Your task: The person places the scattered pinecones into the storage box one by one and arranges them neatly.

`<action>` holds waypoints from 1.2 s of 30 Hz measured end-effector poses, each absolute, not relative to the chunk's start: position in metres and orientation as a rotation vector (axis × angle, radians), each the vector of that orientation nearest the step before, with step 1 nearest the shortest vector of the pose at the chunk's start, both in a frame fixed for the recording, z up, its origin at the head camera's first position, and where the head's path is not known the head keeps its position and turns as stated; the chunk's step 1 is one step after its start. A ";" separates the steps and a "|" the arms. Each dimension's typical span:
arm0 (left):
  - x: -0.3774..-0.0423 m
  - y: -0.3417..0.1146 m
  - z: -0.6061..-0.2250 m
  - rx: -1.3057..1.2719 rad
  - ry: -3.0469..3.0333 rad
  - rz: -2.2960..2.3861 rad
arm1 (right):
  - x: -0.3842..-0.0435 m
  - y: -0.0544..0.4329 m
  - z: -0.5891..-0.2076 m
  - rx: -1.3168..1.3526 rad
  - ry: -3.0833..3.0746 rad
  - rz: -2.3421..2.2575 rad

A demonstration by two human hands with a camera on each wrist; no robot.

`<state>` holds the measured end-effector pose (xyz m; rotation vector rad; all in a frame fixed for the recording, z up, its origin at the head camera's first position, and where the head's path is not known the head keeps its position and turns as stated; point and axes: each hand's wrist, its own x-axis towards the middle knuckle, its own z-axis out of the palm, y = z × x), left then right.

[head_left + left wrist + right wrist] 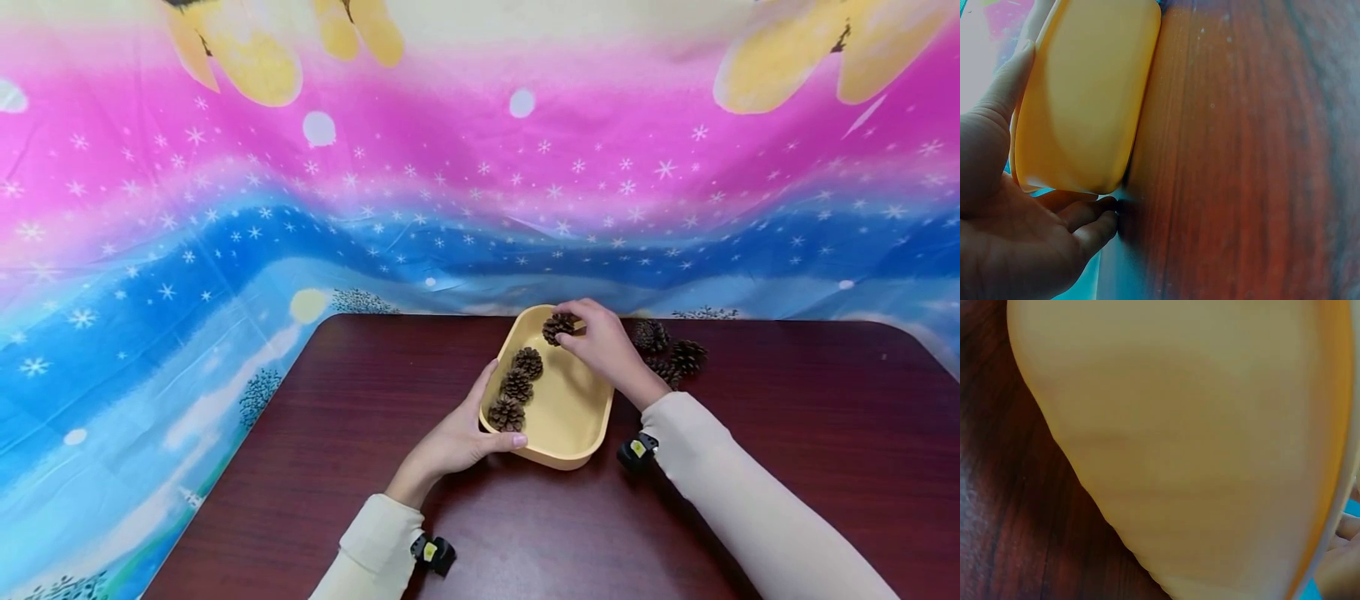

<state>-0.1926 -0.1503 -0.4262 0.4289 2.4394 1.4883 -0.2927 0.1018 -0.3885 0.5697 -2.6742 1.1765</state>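
Note:
A yellow rectangular tray with rounded corners stands on the table, with a row of pine cones along its left inner side. My left hand holds the tray at its near left corner, thumb on the near rim and fingers along the left wall. The left wrist view shows that hand around the end of the tray. Over the far end of the tray, my right hand pinches another pine cone. In the right wrist view the tray wall fills most of the picture, and the pinched cone is hidden.
Several loose pine cones lie on the table just right of the tray, partly behind the right forearm. The dark red-brown table ends at a colourful printed cloth hanging behind it. Each wrist wears a small black camera.

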 end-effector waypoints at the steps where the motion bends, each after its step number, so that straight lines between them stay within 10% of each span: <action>1: -0.193 -0.150 -0.426 0.431 2.441 1.487 | -0.293 0.101 -0.389 0.566 -2.683 1.170; 36: -0.193 -0.152 -0.426 0.439 2.439 1.472 | -0.316 0.078 -0.405 0.558 -2.819 1.082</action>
